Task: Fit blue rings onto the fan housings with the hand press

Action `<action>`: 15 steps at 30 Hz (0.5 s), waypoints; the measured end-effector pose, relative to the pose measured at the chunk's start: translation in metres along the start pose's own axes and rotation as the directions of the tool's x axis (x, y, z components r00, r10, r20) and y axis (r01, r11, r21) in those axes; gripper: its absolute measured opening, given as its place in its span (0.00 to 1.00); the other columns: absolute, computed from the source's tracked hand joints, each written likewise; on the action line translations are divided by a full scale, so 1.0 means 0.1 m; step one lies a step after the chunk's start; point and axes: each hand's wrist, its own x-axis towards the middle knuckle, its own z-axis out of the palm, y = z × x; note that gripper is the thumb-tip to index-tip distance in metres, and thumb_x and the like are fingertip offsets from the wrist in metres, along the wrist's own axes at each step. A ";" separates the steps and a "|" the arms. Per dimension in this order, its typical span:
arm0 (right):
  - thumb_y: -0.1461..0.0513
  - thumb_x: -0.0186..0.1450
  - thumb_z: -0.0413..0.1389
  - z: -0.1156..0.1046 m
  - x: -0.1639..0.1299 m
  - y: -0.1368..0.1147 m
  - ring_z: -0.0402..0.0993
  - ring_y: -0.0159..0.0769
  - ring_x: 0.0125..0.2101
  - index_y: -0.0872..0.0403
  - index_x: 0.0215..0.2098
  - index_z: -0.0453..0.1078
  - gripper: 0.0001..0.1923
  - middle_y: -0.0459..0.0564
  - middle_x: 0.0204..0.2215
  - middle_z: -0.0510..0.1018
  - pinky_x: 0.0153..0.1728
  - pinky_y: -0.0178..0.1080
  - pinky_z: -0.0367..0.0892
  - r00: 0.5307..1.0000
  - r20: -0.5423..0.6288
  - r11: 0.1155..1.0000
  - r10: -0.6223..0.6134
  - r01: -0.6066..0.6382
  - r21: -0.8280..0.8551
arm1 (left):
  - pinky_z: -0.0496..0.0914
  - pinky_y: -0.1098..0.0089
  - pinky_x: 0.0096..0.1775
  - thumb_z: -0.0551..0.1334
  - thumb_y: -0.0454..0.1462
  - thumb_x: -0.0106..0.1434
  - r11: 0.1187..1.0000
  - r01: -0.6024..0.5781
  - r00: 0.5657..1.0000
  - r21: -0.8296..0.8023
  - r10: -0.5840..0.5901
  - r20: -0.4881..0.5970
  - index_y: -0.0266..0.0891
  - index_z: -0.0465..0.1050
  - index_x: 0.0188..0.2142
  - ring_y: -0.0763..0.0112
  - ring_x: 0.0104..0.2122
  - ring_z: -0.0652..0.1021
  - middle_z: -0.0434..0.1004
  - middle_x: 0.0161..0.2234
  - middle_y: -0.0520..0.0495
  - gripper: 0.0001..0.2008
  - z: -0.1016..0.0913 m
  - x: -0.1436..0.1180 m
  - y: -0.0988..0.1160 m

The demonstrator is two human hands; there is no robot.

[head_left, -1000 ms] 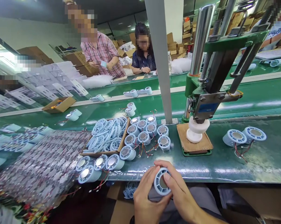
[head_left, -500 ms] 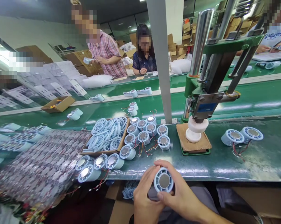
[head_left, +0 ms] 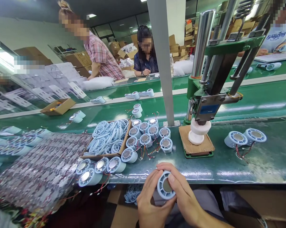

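Both hands (head_left: 168, 198) hide most of the blue fan housing (head_left: 165, 189).

Just one camera here, strapped on the person's head, looking forward and down. It sat close over both hands (head_left: 166, 196) at the bottom edge, right at the near lip of the green bench (head_left: 228, 167). Farther out it took in the press (head_left: 204, 104), the belt (head_left: 263, 101), and people across the line.
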 end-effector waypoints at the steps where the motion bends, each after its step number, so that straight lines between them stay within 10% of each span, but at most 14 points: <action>1: 0.46 0.73 0.44 -0.01 0.00 0.00 0.69 0.35 0.57 0.49 0.52 0.72 0.23 0.50 0.54 0.74 0.60 0.34 0.62 1.000 0.002 1.000 0.004 -0.004 -0.003 | 0.78 0.62 0.51 0.73 0.36 0.55 1.000 0.015 1.000 0.000 -0.015 0.002 0.40 0.75 0.53 0.55 0.48 0.83 0.82 0.49 0.41 0.25 -0.01 0.00 0.00; 15: 0.68 0.50 0.56 -0.06 0.00 -0.15 0.66 0.41 0.59 0.54 0.52 0.67 0.30 0.55 0.55 0.70 0.63 0.41 0.59 0.993 0.105 0.992 0.047 -0.034 -0.118 | 0.79 0.65 0.49 0.69 0.39 0.60 0.994 -0.110 0.994 -0.017 0.111 0.005 0.40 0.75 0.54 0.57 0.46 0.84 0.83 0.48 0.41 0.22 0.03 0.01 0.00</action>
